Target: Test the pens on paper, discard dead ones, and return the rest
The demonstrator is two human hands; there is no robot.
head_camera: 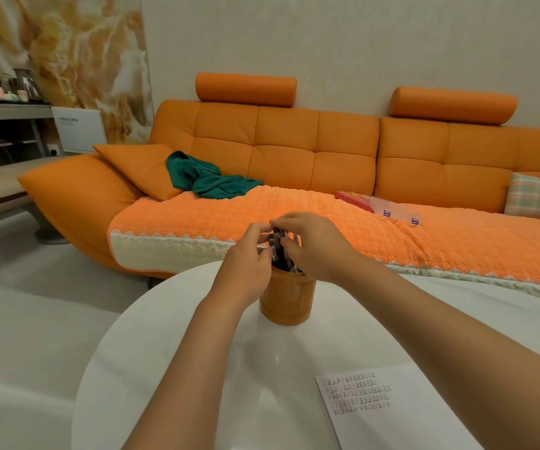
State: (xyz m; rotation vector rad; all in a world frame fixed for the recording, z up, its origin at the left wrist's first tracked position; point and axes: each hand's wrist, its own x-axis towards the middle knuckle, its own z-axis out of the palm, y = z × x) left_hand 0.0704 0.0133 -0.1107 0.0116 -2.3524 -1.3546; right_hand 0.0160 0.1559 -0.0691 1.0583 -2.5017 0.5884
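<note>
Left hand (249,254) and right hand (311,246), fingers curled round the half-hidden pens (278,250) in the holder (286,300).

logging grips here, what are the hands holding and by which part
The left hand and right hand both hold the pens by their top ends, lower ends standing in the orange holder.

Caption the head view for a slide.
Left hand and right hand grip pens in an orange holder on a white table, near scribbled paper.
</note>
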